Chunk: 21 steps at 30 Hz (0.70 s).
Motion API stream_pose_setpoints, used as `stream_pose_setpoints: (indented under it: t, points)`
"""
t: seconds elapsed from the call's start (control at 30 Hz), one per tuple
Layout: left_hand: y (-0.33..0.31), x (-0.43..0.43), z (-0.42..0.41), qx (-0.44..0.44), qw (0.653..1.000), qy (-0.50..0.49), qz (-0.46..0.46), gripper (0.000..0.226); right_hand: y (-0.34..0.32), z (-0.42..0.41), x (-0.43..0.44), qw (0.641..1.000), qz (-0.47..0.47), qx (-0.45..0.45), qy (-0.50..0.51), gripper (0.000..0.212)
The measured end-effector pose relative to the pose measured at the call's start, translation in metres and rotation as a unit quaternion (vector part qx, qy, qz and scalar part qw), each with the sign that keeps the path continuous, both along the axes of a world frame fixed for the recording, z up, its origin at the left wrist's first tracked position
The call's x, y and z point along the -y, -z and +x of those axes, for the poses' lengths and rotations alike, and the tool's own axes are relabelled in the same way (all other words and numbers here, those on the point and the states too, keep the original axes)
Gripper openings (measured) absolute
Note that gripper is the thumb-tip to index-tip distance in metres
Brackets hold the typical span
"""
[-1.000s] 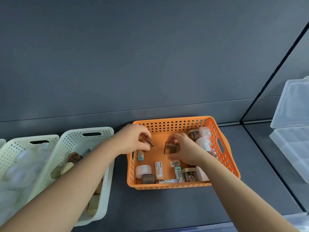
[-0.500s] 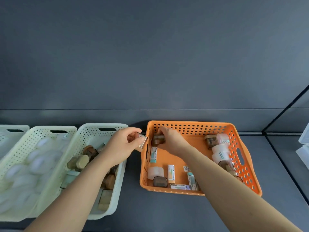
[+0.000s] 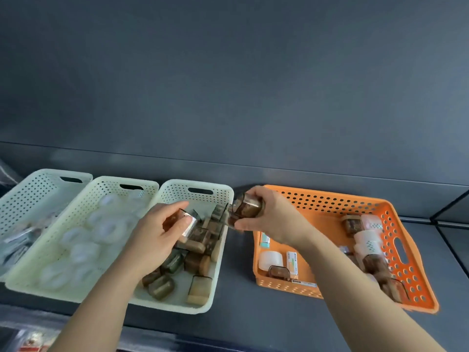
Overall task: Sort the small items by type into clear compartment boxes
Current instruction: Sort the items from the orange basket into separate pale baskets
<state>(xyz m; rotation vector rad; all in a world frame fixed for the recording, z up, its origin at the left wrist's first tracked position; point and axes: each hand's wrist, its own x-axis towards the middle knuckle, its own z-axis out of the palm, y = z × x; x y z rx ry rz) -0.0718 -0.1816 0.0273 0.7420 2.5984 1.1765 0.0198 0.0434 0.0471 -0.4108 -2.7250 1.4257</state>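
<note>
Two grips, both full: the left hand (image 3: 157,232) pinches one brown jar (image 3: 188,224) over the cream basket (image 3: 175,184) of matching jars. The right hand (image 3: 272,217) clasps a second brown jar (image 3: 247,208) at that basket's rim, beside the orange basket (image 3: 330,199). Better set down low than dropped.

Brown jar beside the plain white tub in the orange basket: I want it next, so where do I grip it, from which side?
Its upper edges, probably from above: the brown jar sits by the orange basket wall, with a white tub and carton crowding its sides.
</note>
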Motion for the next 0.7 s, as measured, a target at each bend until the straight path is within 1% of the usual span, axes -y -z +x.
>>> stream_pose_setpoints:
  t: [0.07,0.13,0.2,0.27,0.33,0.4,0.43,0.53,0.6,0.7]
  points:
    - [0.004,0.025,-0.008,0.007,1.0,0.004,-0.025,0.03,0.006,-0.011,0.027,0.999,-0.012,0.019,-0.026,0.042]
    - [0.008,0.045,-0.012,0.033,0.998,0.018,-0.059,0.03,0.016,-0.018,0.051,0.996,0.012,0.053,-0.064,0.04]
    - [0.016,0.058,-0.013,0.05,0.994,0.037,-0.091,0.037,0.026,-0.022,0.07,0.99,0.04,0.088,-0.102,0.041]
    - [0.024,0.063,-0.012,0.044,0.991,0.052,-0.114,0.044,0.031,-0.024,0.082,0.98,0.09,0.123,-0.13,0.041]
    - [0.031,0.066,-0.014,0.02,0.99,0.065,-0.122,0.042,0.033,-0.024,0.091,0.967,0.169,0.136,-0.135,0.041]
    - [0.035,0.068,-0.016,-0.018,0.988,0.074,-0.133,0.037,0.036,-0.022,0.097,0.961,0.219,0.128,-0.114,0.042]
    - [0.036,0.069,-0.018,-0.04,0.987,0.075,-0.137,0.036,0.038,-0.019,0.099,0.962,0.229,0.115,-0.099,0.041]
    - [0.039,0.067,-0.022,-0.101,0.981,0.079,-0.148,0.034,0.042,-0.007,0.101,0.976,0.207,0.06,-0.043,0.037]
    - [0.04,0.063,-0.021,-0.134,0.976,0.085,-0.153,0.034,0.044,0.003,0.102,0.98,0.196,0.033,-0.014,0.038]
    - [0.034,0.049,-0.016,-0.163,0.973,0.103,-0.128,0.031,0.043,0.02,0.101,0.983,0.18,0.005,0.026,0.04]
